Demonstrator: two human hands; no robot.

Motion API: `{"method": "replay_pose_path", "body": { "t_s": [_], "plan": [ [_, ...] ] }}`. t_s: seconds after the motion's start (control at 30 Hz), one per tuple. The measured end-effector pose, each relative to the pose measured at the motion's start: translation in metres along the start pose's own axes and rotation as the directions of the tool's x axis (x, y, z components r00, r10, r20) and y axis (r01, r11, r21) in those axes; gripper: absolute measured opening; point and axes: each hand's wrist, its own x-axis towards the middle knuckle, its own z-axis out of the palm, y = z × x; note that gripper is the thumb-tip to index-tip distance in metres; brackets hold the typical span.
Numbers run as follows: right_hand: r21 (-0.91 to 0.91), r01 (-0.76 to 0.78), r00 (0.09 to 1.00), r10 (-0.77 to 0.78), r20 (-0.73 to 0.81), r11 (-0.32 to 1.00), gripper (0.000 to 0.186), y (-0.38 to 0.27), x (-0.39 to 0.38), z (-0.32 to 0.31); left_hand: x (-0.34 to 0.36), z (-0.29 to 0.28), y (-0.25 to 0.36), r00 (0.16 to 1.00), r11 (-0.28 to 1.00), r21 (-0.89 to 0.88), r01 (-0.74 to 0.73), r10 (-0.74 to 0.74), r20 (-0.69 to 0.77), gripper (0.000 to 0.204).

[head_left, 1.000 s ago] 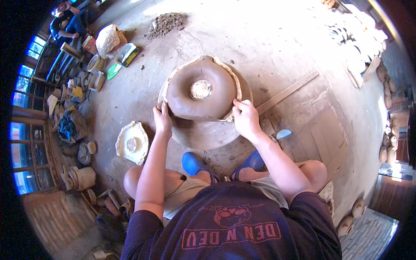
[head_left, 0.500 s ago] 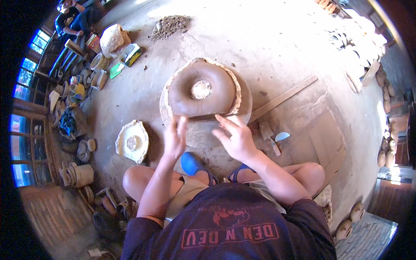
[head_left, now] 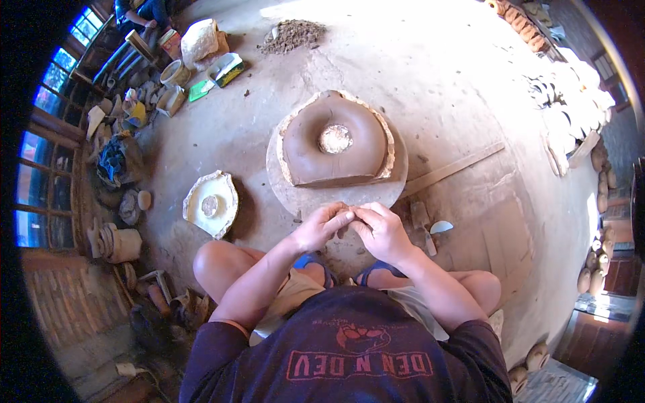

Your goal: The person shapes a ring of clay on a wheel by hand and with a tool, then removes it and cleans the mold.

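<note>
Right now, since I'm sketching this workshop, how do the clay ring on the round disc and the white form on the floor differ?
The clay ring is brown and bulges upward; the white form is pale and looks hollowed. The clay ring looks larger and sits on the round disc, while the white form lies on the floor. Both have roughly round outlines.

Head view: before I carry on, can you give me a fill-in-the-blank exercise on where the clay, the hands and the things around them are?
1. The white dish lies to the ____ of the clay, as the person sees it.
2. The left hand and right hand are held ____, not apart.
3. Of the two hands, the half-disc lies nearer the ____ one.
4. The clay's straight side faces ____ the person, not away.

Missing words: left; together; right; toward.
</note>
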Motion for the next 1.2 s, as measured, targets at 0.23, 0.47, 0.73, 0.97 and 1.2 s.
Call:
{"method": "replay_pose_path", "body": {
  "t_s": [0.23, 0.47, 0.73, 0.97, 1.2],
  "plan": [
    [-0.132, -0.258, 0.938, 0.215, -0.271, 0.957, 0.015, 0.035, 0.046, -0.036, 0.027, -0.067, 0.000, 0.519, 0.963, 0.017, -0.269, 0.160, -0.840, 0.037],
    [-0.236, -0.349, 0.929, 0.301, -0.217, 0.907, 0.020, 0.106, 0.090, -0.055, 0.051, -0.113, -0.026, 0.470, 0.995, -0.083, 0.054, -0.099, -0.877, 0.044],
    [-0.177, -0.455, 0.891, 0.447, -0.084, 0.873, 0.025, 0.128, 0.115, -0.054, 0.055, -0.108, -0.049, 0.516, 0.992, -0.109, -0.055, -0.065, -0.854, 0.044],
    [-0.296, -0.338, 0.940, 0.305, -0.154, 0.893, 0.025, 0.130, 0.088, -0.032, 0.045, -0.095, -0.054, 0.507, 0.997, -0.070, -0.034, -0.043, -0.861, 0.047],
    [-0.279, -0.297, 0.946, 0.242, -0.217, 0.913, 0.020, 0.109, 0.068, -0.017, 0.043, -0.081, -0.064, 0.481, 0.999, -0.045, -0.010, -0.035, -0.876, 0.043]
  ]
}}
